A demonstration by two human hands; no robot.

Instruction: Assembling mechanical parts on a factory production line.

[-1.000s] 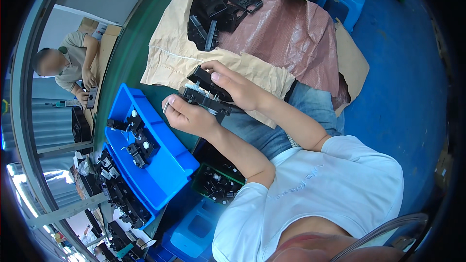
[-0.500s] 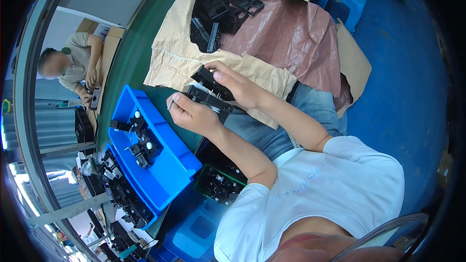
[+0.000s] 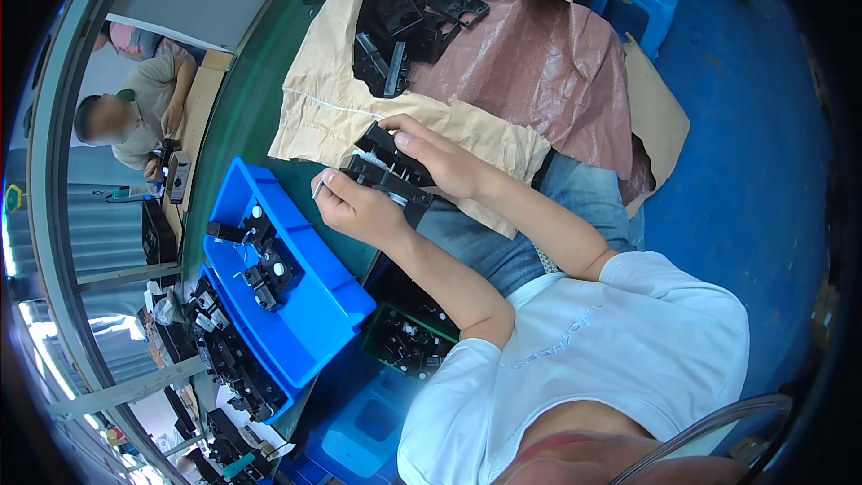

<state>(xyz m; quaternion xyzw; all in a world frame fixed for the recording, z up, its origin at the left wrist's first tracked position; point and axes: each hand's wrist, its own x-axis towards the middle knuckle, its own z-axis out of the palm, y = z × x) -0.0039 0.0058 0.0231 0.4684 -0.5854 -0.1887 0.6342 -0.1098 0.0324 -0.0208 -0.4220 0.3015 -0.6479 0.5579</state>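
Observation:
My right hand [image 3: 442, 160] is closed around a black plastic assembly [image 3: 391, 178] with white gear-like parts inside, its thumb lying along the top. From the other side, my left hand [image 3: 357, 208] is closed against the same assembly. A short thin metal rod [image 3: 318, 189] sticks out between its thumb and finger; whether it belongs to a tool I cannot tell. Above my hands lies an opened paper-lined sack [image 3: 548, 81] holding loose black plastic parts [image 3: 395, 13].
A blue bin [image 3: 310, 305] with several black-and-white assemblies stands left of my arms. More black parts [image 3: 229, 350] lie beside it. Below is a green crate [image 3: 382, 319] of small parts. Blue stools [image 3: 370, 422] stand nearby. A co-worker [image 3: 148, 108] sits beyond the frame at left.
My hands and the assembly stay almost in place, with only slight shifts of the left fingers and the rod. Across the frame, the co-worker has shifted and part of another person shows behind.

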